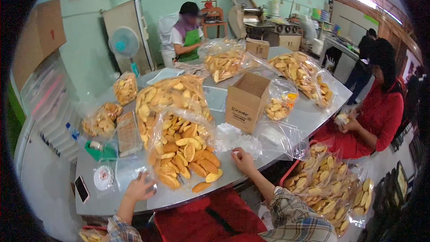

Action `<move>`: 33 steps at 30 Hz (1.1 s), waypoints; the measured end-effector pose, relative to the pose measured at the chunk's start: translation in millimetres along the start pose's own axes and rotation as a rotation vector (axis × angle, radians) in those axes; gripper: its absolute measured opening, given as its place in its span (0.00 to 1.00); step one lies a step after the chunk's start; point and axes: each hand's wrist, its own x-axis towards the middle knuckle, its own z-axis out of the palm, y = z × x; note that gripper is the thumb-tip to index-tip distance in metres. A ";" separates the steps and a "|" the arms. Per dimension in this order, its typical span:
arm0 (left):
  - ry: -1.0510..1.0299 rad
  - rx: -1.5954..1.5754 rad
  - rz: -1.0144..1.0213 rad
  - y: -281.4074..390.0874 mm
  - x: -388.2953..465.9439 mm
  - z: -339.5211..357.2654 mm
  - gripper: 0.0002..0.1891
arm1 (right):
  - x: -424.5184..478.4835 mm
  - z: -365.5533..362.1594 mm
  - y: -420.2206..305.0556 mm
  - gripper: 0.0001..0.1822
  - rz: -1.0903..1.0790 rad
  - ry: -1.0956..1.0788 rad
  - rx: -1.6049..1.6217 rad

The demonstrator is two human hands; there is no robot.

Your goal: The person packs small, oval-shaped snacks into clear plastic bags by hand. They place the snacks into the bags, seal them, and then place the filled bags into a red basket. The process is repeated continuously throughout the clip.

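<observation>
My left hand (139, 188) is low over the table's near edge, fingers apart, beside a stack of clear plastic bags (129, 172). Shiny film shows around its fingertips; a grip on it is not visible. My right hand (244, 162) has curled fingers at the near edge of white lace-patterned doilies (231, 137); whether it pinches one is unclear. Between the hands, flat oval yellow-brown baked pieces (188, 151) spill from a large open plastic bag (183, 114). One loose piece (201, 187) rests near the table edge.
An open cardboard box (247, 102) stands mid-table among filled bags (225, 60). At left lie a phone (82, 189), a round white label stack (103, 177) and a green container (100, 150). More bags (322, 181) stand at right, near a person in red (379, 117). Another person (188, 37) works opposite.
</observation>
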 end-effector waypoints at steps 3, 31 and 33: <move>0.053 -0.004 -0.011 3.6 -7.9 10.1 0.24 | -2.3 3.2 10.7 0.11 -0.015 0.005 -0.011; 0.662 -0.001 -0.649 -71.1 -22.9 -26.8 0.17 | 2.6 11.2 27.3 0.11 0.068 0.039 0.270; 1.019 0.039 -0.824 -89.7 -43.5 -50.0 0.16 | 1.9 13.2 27.8 0.11 0.112 0.030 0.328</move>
